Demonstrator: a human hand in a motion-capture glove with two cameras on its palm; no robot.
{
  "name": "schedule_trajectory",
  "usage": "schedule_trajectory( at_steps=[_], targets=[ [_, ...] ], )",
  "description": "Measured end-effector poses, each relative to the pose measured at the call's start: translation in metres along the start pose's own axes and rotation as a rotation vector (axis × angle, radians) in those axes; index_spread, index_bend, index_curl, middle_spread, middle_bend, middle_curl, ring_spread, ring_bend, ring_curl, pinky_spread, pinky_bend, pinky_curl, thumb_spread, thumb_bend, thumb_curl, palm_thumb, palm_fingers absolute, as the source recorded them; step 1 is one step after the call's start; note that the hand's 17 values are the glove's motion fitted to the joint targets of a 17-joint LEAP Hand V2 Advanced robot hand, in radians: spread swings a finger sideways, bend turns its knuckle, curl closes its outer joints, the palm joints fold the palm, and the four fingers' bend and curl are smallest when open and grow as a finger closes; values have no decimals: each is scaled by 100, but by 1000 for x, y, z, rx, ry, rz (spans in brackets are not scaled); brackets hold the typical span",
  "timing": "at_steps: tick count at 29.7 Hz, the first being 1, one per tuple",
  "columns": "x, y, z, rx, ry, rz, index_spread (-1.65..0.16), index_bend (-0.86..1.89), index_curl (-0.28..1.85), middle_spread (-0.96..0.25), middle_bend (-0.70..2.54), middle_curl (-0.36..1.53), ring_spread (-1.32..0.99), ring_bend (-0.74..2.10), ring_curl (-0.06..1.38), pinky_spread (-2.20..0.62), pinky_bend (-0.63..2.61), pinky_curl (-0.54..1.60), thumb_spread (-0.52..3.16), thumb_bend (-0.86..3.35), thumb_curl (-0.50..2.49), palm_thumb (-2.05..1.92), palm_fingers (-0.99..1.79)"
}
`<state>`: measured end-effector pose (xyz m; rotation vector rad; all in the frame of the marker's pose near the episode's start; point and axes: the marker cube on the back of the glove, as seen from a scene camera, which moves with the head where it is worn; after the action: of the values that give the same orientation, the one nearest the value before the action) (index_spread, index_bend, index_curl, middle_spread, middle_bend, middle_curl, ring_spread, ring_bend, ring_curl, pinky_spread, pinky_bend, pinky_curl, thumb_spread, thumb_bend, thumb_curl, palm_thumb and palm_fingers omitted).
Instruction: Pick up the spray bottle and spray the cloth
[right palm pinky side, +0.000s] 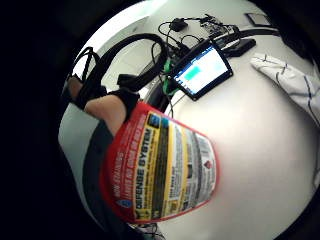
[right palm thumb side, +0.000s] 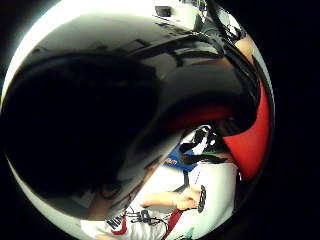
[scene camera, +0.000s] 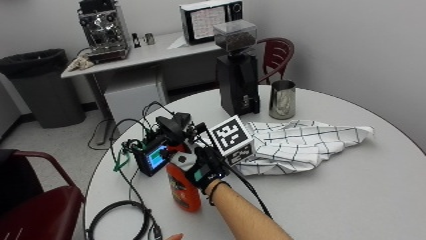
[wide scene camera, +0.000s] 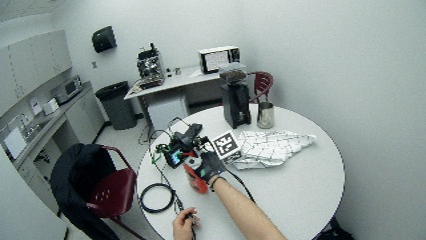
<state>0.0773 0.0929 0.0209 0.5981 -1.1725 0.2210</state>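
A round white table (scene camera: 346, 190) fills most of the scene. On its far half lies a white cloth (scene camera: 299, 142) with a thin dark grid, crumpled and spread flat. Behind the cloth stands a tall black coffee grinder (scene camera: 237, 75); its clear hopper on top looks dark inside, though the contents cannot be made out. Just beside the grinder stands a steel cup (scene camera: 282, 99), whose inside cannot be seen. Near the table's left edge, a small device with a lit screen (scene camera: 154, 159) sits among cables, and a black coiled cable (scene camera: 120, 220) lies near the front edge.

The gloved right hand (scene camera: 205, 170) has its fingers curled round the upper part of an orange-red spray bottle (scene camera: 184, 191). The bottle is upright between the screen and the cloth, just beside the cloth's near edge; whether its base touches the table cannot be told. The little-finger palm view shows its red and yellow label (right palm pinky side: 160, 170) close up.
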Motion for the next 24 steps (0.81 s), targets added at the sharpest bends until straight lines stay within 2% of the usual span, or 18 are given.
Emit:
schedule_trajectory(
  at_steps=[9, 12, 17, 21, 24],
  targets=[
    [-6, 8, -1, -4, -10, -32, -27, 5, 28, -12, 43, 47, -12, 50, 41, 21, 24, 31, 89, -2, 65, 93, 87],
    [-9, 15, -13, 16, -28, -50, -29, 1, 25, -11, 40, 45, -10, 45, 40, 22, 30, 34, 95, -3, 63, 90, 68],
    [-25, 38, -49, 43, -37, -62, -30, 4, 21, -10, 41, 44, -10, 44, 38, 23, 32, 34, 100, -2, 60, 89, 66],
    [-31, 62, -82, 33, 96, -103, -31, 9, 21, -10, 41, 44, -10, 43, 37, 24, 31, 33, 103, -2, 58, 88, 72],
    [-34, 80, -103, 0, 311, -136, -32, 11, 21, -10, 40, 43, -9, 43, 36, 24, 29, 33, 104, -2, 57, 87, 73]
  ],
)
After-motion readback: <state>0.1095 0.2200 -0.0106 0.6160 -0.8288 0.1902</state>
